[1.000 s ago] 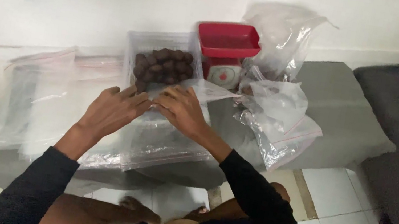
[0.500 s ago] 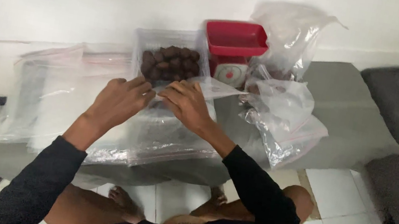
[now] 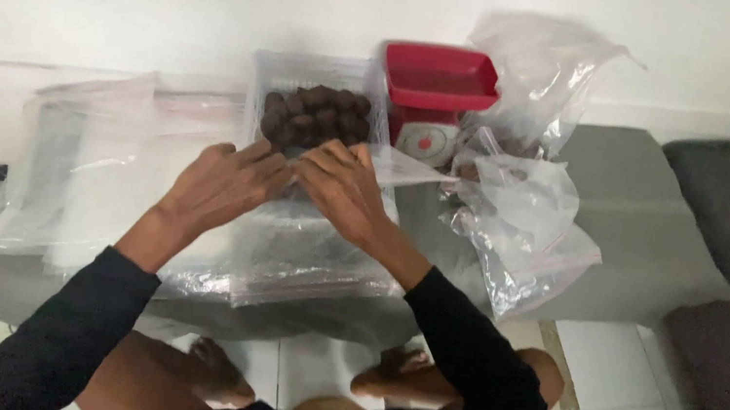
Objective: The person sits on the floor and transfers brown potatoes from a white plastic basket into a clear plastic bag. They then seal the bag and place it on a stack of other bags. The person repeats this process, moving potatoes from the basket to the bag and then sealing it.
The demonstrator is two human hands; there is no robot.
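A person's left hand (image 3: 226, 180) and right hand (image 3: 340, 186) pinch the top edge of a clear plastic bag (image 3: 298, 248) lying on a grey low table (image 3: 637, 231). Just behind sits a clear plastic tub of dark brown fruits (image 3: 314, 113), beside a red-topped kitchen scale (image 3: 434, 88).

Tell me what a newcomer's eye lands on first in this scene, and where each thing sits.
First comes the red tray on a small scale by the white wall, at the back of the grey cushion. Just left of it a clear plastic box holds a heap of dark brown round pieces. In front of that box, the left hand and right hand meet over a clear plastic bag, with crumpled clear bags piled to the right.
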